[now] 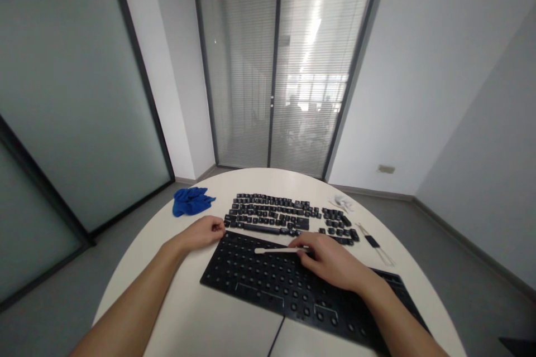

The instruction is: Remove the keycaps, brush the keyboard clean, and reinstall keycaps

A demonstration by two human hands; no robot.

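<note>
A black keyboard base [255,270] with its keycaps off lies at a slant across the table, its bare switch positions showing as rows of small dots. My right hand [324,256] is over its middle and pinches a thin white stick with a rounded tip, like a cotton swab [274,250]. The tip points left, above the upper rows; whether it touches them I cannot tell. At the base's far left corner rests my left hand [205,232], fingers curled in. What they hold, if anything, is hidden. Loose black keycaps [270,213] stand in rows just beyond the base.
A crumpled blue cloth or glove [190,201] lies at the far left of the round white table [196,318]. To the right are a wire keycap puller [372,242] with a black grip and a crumpled white piece [342,203]. Glass doors [276,67] stand beyond the table.
</note>
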